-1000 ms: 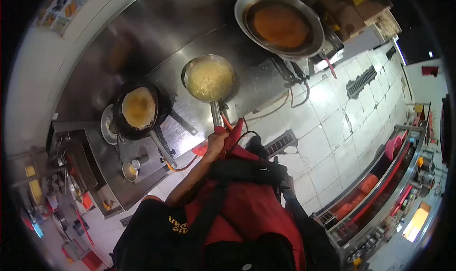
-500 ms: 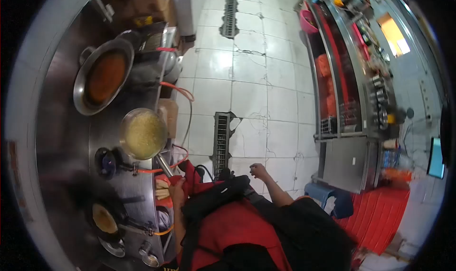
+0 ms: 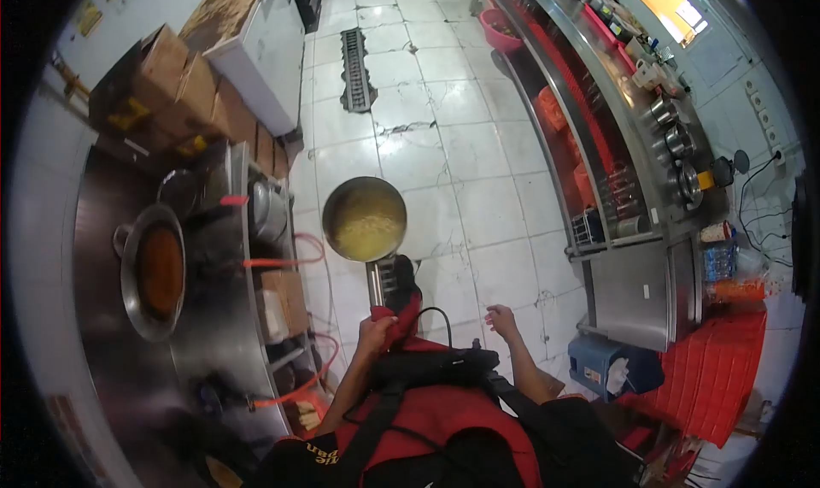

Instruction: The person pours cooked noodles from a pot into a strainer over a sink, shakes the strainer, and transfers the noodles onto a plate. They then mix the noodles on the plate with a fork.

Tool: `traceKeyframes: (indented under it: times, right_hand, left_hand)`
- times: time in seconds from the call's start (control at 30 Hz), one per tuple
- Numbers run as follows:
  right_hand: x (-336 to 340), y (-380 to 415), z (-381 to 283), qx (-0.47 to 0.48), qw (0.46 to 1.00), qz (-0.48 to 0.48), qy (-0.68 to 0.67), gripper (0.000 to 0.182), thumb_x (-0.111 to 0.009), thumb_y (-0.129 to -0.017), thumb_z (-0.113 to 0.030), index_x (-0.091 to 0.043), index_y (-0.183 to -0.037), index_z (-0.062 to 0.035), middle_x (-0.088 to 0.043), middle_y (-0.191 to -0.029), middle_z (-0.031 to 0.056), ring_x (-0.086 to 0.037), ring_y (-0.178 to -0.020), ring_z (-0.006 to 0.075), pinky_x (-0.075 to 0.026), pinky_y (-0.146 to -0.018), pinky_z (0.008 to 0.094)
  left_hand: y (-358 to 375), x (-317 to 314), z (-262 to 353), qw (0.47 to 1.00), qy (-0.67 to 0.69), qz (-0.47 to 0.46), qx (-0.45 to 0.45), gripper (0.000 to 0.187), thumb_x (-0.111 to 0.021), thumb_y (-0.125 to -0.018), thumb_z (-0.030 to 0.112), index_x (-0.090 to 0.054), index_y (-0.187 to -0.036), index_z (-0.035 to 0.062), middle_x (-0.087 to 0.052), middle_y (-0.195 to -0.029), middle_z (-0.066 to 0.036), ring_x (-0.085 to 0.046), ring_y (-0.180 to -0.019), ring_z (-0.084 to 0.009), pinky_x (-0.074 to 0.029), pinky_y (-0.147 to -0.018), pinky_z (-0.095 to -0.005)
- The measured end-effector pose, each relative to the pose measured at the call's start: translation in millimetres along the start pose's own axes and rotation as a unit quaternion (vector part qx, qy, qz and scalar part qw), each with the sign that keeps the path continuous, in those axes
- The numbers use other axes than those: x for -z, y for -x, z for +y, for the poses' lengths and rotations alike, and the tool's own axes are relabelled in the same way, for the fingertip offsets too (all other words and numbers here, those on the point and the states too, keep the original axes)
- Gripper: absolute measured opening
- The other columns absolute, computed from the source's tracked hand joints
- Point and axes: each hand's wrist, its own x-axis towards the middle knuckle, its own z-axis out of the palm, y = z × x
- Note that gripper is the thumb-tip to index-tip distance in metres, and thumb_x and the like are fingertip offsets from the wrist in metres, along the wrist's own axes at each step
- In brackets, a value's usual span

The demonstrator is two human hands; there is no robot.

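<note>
A round metal pan with pale yellow food in it hangs over the tiled floor, its handle pointing toward my body. My left hand is closed round the end of that handle, with a red cloth at the grip. To the right, my right hand is held out over the floor; its fingers look partly curled and apart, holding nothing that I can see.
A large pan of reddish-brown liquid rests on the steel counter at the left. Orange hoses hang along its edge. Steel shelving, a blue bin and red crates are at the right.
The pan has moved from above the counter's burner to over the floor at the right, with my left hand on its handle. The view has turned, showing more boxes and a white freezer.
</note>
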Motion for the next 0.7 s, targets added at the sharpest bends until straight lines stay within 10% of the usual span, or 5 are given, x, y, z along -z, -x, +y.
traceKeyframes:
  times: [0.13,0.5,0.7]
  right_hand:
    - [39.2,-66.3,-36.8,0.007,1.000,0.031,0.001,0.025,-0.048,-0.084,-0.013,-0.060,-0.102,-0.0003,-0.065,-0.075,0.0110,-0.061,-0.059,0.0152,-0.050,-0.048,0.0289]
    - [74.4,-177.4,-13.1,-0.340,0.915,0.146,-0.159,0.022,-0.046,-0.081,-0.010,-0.057,-0.095,0.0015,-0.062,-0.075,0.0161,-0.061,-0.057,0.0254,-0.054,-0.049,0.0420]
    - [83.2,-354.5,-103.5,-0.103,0.987,0.068,-0.105,0.012,-0.051,-0.076,-0.012,-0.060,-0.076,-0.0042,-0.060,-0.067,0.0104,-0.057,-0.051,0.0217,-0.045,-0.043,0.0353]
  left_hand:
    - [-79.1,-43.5,82.6,0.998,-0.005,-0.056,0.015,0.015,-0.065,-0.075,0.015,-0.062,-0.075,0.0006,-0.062,-0.067,-0.007,-0.059,-0.055,-0.0133,-0.045,-0.049,-0.0278]
    - [-327.1,-124.4,345.3,0.988,-0.110,-0.108,-0.011,0.018,-0.064,-0.073,0.015,-0.064,-0.077,-0.0019,-0.062,-0.068,-0.007,-0.060,-0.063,-0.0139,-0.046,-0.056,-0.0284]
    - [-496.4,-166.3,478.9,0.982,-0.165,-0.089,-0.015,0.021,-0.065,-0.073,0.020,-0.064,-0.076,-0.0005,-0.062,-0.068,-0.007,-0.059,-0.063,-0.0135,-0.045,-0.055,-0.0297]
